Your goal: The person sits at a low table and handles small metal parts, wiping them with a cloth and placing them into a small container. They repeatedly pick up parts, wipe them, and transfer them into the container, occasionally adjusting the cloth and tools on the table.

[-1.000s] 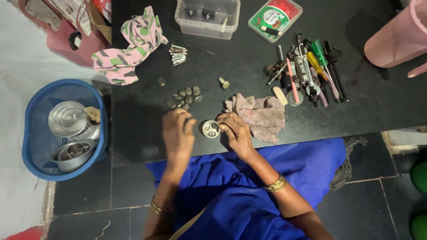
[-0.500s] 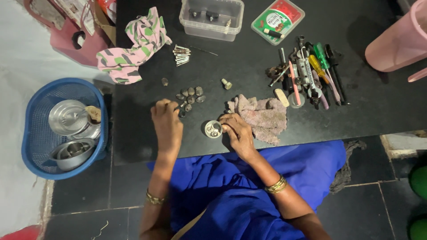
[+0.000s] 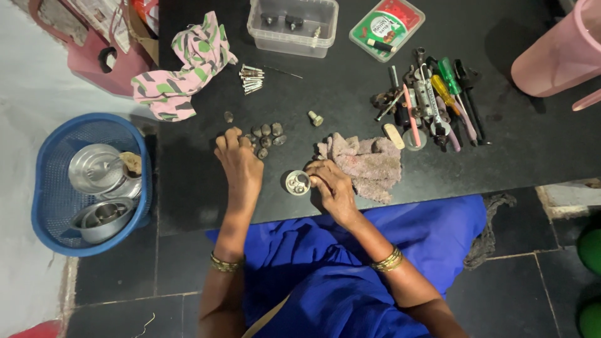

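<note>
My right hand [image 3: 332, 188] pinches the rim of the small round metal cup [image 3: 298, 183], which sits flat on the black counter [image 3: 188, 188] with a couple of little bits inside it. My left hand [image 3: 239, 159] is up and to the left of the cup, fingers curled down onto the near edge of the cluster of small dark rounded pieces [image 3: 266, 138]; whether I already have one between my fingertips I cannot tell, as my knuckles hide it.

The risk I see is a piece slipping. These pieces look rounded and smooth, so a loose pinch could let one roll across the counter towards its near edge, just below the cup, and drop to the floor. My left wrist could also nudge the cluster and scatter it. The cup looks light; if my right hand presses unevenly on the rim it may tip and spill what it holds. The worn pinkish rag [image 3: 369, 164], just right of the cup and touching my right hand, could snag my fingers.
</note>
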